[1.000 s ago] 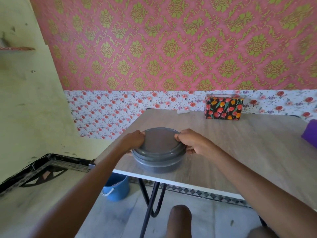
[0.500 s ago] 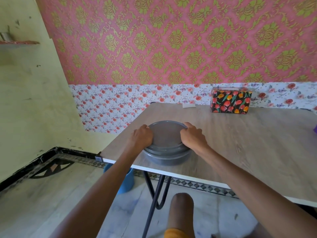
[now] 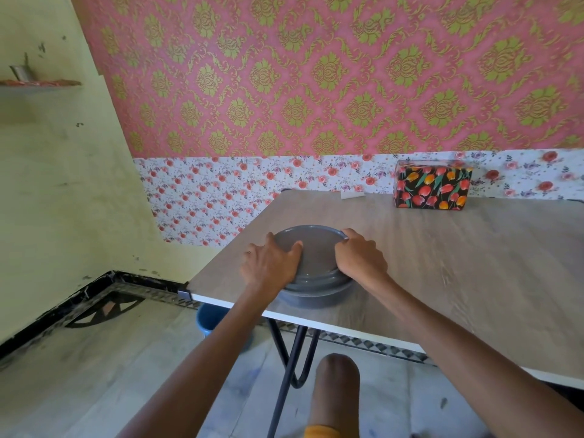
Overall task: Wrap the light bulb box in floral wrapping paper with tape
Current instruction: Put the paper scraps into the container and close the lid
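Observation:
A box wrapped in black paper with red and orange tulips stands at the table's far edge against the wall. Near the front left corner of the wooden table sits a round grey lidded container. My left hand grips the lid's left rim, thumb on top. My right hand curls over the right rim. Both hands are far from the wrapped box.
A small white slip lies at the table's far edge, left of the box. A blue bucket stands on the floor under the table's front left corner, beside black hairpin legs. My knee shows below.
The view has shifted so the container and box appear further right. Both hands stay on the grey container's lid, the left thumb now further onto its top.

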Demonstrator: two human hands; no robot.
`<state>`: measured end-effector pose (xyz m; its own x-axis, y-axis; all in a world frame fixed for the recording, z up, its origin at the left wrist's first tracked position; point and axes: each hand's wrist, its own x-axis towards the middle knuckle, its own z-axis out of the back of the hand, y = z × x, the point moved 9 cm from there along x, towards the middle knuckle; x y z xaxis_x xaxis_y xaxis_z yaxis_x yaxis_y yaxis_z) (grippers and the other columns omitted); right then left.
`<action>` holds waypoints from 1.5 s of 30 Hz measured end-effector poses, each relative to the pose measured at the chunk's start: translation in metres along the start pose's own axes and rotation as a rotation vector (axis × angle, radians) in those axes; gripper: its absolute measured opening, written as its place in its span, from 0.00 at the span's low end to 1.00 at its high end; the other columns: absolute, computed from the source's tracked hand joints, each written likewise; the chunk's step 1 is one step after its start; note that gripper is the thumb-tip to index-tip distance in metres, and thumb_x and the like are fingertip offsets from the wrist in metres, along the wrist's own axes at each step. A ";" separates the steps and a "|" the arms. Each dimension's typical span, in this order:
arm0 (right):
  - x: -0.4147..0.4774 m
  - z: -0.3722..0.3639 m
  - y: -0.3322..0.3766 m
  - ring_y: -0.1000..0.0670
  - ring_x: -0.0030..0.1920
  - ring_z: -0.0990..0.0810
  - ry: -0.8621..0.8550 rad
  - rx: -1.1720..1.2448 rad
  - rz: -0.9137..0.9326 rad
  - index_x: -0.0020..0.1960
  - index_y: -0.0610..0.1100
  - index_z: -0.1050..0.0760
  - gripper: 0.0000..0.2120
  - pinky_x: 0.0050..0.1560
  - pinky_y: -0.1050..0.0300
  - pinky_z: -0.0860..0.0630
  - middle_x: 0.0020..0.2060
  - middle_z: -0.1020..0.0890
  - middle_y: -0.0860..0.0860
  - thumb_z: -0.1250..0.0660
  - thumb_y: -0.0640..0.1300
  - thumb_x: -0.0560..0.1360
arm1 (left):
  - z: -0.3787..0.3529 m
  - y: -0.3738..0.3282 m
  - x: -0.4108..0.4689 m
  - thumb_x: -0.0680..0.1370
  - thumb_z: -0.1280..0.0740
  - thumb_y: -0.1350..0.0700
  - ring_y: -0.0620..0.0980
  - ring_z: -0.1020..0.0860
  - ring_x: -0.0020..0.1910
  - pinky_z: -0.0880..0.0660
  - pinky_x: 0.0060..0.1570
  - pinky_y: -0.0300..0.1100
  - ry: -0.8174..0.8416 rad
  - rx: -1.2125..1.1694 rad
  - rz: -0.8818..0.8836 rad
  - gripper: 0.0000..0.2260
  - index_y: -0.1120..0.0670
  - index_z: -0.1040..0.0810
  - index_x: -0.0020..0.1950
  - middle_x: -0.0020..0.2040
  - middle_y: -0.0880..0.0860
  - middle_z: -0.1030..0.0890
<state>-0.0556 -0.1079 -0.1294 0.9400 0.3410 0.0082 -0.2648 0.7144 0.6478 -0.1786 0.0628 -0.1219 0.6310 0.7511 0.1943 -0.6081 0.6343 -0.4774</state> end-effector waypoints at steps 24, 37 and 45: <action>0.237 -0.036 0.023 0.49 0.36 0.19 0.061 0.659 -0.186 0.64 0.37 0.29 0.14 0.24 0.63 0.26 0.55 0.20 0.41 0.38 0.43 0.81 | -0.080 -0.008 0.230 0.81 0.35 0.60 0.45 0.34 0.23 0.27 0.23 0.35 0.381 -1.084 0.406 0.07 0.61 0.29 0.44 0.33 0.54 0.29; 0.324 -0.009 0.021 0.45 0.47 0.16 -0.158 -0.069 0.287 0.46 0.38 0.15 0.09 0.52 0.50 0.19 0.45 0.14 0.44 0.34 0.34 0.75 | -0.130 -0.032 0.314 0.82 0.37 0.58 0.43 0.37 0.16 0.24 0.24 0.37 0.359 -1.136 0.365 0.08 0.60 0.30 0.45 0.32 0.55 0.30; 0.343 -0.013 0.021 0.44 0.57 0.24 -0.181 -0.488 0.420 0.50 0.41 0.18 0.07 0.47 0.50 0.24 0.51 0.20 0.47 0.31 0.34 0.74 | -0.133 -0.038 0.326 0.81 0.35 0.57 0.49 0.25 0.37 0.20 0.44 0.46 0.297 -1.148 0.366 0.07 0.60 0.28 0.50 0.40 0.56 0.24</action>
<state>0.2579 0.0322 -0.1231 0.7460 0.5727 0.3398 -0.6429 0.7525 0.1431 0.1139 0.2592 -0.1541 0.6888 0.6846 -0.2385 -0.0926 -0.2432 -0.9655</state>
